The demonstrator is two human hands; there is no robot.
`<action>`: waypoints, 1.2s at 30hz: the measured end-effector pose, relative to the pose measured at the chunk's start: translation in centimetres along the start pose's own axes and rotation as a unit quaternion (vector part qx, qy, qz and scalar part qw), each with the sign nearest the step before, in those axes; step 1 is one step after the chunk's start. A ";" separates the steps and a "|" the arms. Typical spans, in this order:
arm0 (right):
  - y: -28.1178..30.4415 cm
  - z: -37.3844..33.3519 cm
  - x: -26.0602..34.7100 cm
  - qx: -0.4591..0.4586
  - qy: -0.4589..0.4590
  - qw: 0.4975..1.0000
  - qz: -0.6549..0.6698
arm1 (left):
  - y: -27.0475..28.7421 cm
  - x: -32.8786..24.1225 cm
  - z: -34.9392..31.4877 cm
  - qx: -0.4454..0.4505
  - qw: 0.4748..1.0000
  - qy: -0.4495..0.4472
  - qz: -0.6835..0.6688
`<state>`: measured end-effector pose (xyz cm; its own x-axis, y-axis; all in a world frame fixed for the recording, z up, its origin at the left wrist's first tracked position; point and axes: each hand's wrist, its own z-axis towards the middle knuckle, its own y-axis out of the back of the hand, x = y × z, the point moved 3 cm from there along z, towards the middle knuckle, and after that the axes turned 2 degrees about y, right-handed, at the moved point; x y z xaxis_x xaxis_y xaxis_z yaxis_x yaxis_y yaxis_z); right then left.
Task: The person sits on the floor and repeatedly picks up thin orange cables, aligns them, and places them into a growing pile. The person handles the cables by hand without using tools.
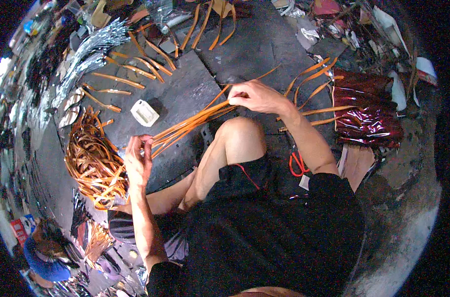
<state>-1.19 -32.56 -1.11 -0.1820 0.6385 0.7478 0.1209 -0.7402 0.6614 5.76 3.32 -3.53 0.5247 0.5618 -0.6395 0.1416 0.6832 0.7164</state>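
A bundle of long flat orange-brown straps (pixel 191 120) stretches on a slant between my two hands, above my bent knee. My right hand (pixel 258 96) is closed around the upper end of the bundle, and one loose strap end sticks out beyond it. At the lower end, my left hand (pixel 139 154) has its fingers pinched on the straps. Just left of that hand lies a big tangled heap of the same straps (pixel 94 156). A small white plastic tray (pixel 144 113) sits on the dark floor mat beyond the bundle.
Short cut straps (pixel 118 79) lie in a fan at the far left beside silvery wire-like strands (pixel 94 49). On the right are a shiny dark red wrapped bundle (pixel 368 111) and red-handled scissors (pixel 298 165). Another person in blue (pixel 49 262) sits at the lower left. Scraps line the edges.
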 end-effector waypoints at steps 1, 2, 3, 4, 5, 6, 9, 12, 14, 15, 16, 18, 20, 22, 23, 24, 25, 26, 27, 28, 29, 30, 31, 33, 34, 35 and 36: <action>0.4 -0.4 -1.2 -0.001 -0.016 1.000 0.001 | -1.0 0.0 0.0 0.023 0.998 0.036 -0.039; 0.6 -0.8 -2.7 -0.002 -0.032 0.999 0.002 | -1.9 0.2 0.4 0.014 0.999 0.007 -0.029; 0.5 -0.8 -3.1 0.001 -0.049 0.999 0.008 | -2.6 0.1 0.7 0.006 1.000 -0.016 -0.017; 0.8 -0.8 -3.7 -0.008 -0.095 0.995 0.001 | -2.9 0.1 1.0 -0.001 1.000 -0.013 -0.001; 0.8 -0.8 -3.6 -0.027 -0.072 0.997 -0.007 | -2.9 -0.1 1.3 -0.009 1.000 -0.010 0.015; 0.7 -0.7 -3.3 -0.047 -0.047 0.998 -0.018 | -3.2 -0.1 1.7 -0.019 0.999 -0.008 0.031; 0.0 -0.3 -0.7 -0.097 0.033 0.994 -0.025 | -2.1 2.0 1.2 -0.048 0.999 0.021 -0.010; -2.1 0.5 2.9 -0.087 0.151 0.984 -0.031 | -1.3 0.2 0.9 -0.004 0.999 0.038 -0.012; -3.9 1.2 4.0 -0.074 0.182 0.980 -0.029 | -2.6 -5.2 1.9 0.039 0.998 -0.039 0.010; -4.4 1.7 4.7 -0.070 0.197 0.977 -0.039 | -3.4 -7.4 2.1 0.061 0.995 -0.081 0.021; -4.3 1.9 5.0 -0.073 0.201 0.976 -0.036 | -4.3 -7.6 2.3 0.080 0.994 -0.071 -0.008; -3.6 1.7 5.1 -0.084 0.203 0.975 -0.034 | -6.0 -7.3 2.4 0.085 0.990 -0.042 -0.100; -3.0 1.1 5.0 -0.087 0.195 0.976 -0.039 | -6.0 -7.4 2.2 0.075 0.987 0.003 -0.143; -2.9 0.4 5.5 -0.123 0.178 0.974 -0.060 | -6.4 -8.1 1.8 0.064 0.984 0.019 -0.165; -3.2 0.3 5.8 -0.118 0.189 0.972 -0.072 | -6.4 -8.5 1.7 0.061 0.986 0.000 -0.157; -3.5 0.3 6.1 -0.113 0.200 0.970 -0.083 | -6.3 -9.0 1.8 0.059 0.987 -0.020 -0.148; -3.6 0.1 6.4 -0.108 0.212 0.967 -0.094 | -6.2 -9.3 1.8 0.056 0.988 -0.039 -0.139; -4.1 -0.1 5.8 -0.065 0.208 0.970 -0.105 | -6.0 -9.6 1.7 0.030 0.991 -0.078 -0.102; -4.1 -0.1 5.8 -0.058 0.209 0.969 -0.116 | -5.8 -10.0 1.7 0.027 0.991 -0.080 -0.101; -4.1 -0.1 6.0 -0.052 0.210 0.968 -0.127 | -5.5 -10.4 1.6 0.024 0.991 -0.082 -0.101; -4.2 -0.1 6.1 -0.045 0.212 0.966 -0.138 | -5.3 -10.7 1.5 0.021 0.991 -0.083 -0.100; -4.3 -0.1 6.2 -0.049 0.217 0.965 -0.139 | -5.2 -10.5 1.3 0.019 0.991 -0.075 -0.107; -4.5 -0.2 6.2 -0.054 0.223 0.963 -0.139 | -5.3 -10.3 1.1 0.018 0.991 -0.066 -0.114; -4.6 -0.2 6.5 -0.071 0.202 0.971 -0.104 | -4.9 -10.1 0.8 0.017 0.993 -0.055 -0.107; -4.6 -0.4 6.7 -0.085 0.174 0.979 -0.069 | -4.6 -10.2 0.8 0.017 0.994 -0.054 -0.093; -4.4 -0.5 6.9 -0.098 0.146 0.984 -0.034 | -4.3 -10.2 0.7 0.017 0.995 -0.052 -0.080; -3.9 -0.9 6.9 -0.074 0.113 0.990 -0.032 | -4.3 -10.0 0.7 0.019 0.995 -0.054 -0.081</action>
<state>-3.84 -25.47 1.41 -0.4002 0.6334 0.6623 -0.0387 -0.7338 0.6783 0.46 -5.55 -0.06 0.5798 0.3909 -0.7149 0.2621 0.7412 0.6180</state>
